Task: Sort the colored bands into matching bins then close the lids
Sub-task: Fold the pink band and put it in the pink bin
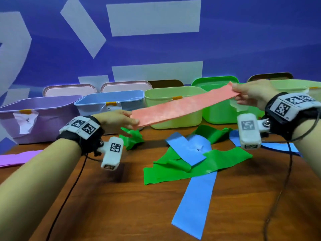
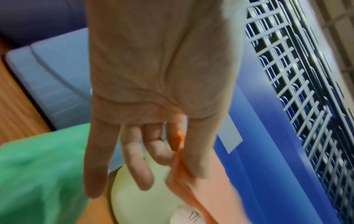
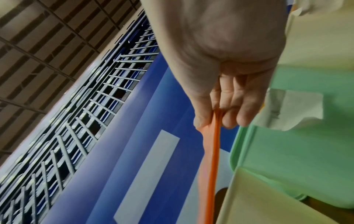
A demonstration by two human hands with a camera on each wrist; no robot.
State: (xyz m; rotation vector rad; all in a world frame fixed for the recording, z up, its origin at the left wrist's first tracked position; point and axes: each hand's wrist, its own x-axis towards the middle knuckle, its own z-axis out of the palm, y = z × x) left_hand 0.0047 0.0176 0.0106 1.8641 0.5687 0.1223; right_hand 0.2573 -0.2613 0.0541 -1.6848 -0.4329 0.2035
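Nearest, below and between the two forearms, a long blue band [image 1: 194,202] lies flat on the brown desk [image 1: 112,206], its far end running under a crumpled green band [image 1: 199,164]. A shorter blue band [image 1: 185,150] crosses on top of that green one, just below the right hand. A purple band [image 1: 15,158] lies on the desk out to the left of the left forearm, and a small bunched green band [image 1: 132,138] sits directly under the left hand. More blue band [image 1: 278,147] shows beneath the right wrist.

The left hand [image 1: 118,120] pinches the near end of the salmon-orange band [image 1: 182,106] between thumb and forefinger; the left wrist view shows the other fingers [image 2: 138,163] hanging straight and loose. The right hand [image 1: 251,95] clamps the far end, thumb on top and fingers curled beneath, as the right wrist view confirms. The band is held stretched flat in the air between the two hands, rising from left to right, clear of the desk.

Beyond the hands stands a row of open bins: a purple bin [image 1: 43,119] left of the left hand, a light blue bin [image 1: 111,101] just behind it, a pale green bin [image 1: 173,98] behind the band's middle, and a brighter green bin [image 1: 218,115] under the right hand. Upright lids lean behind them against the blue wall [image 1: 243,40].
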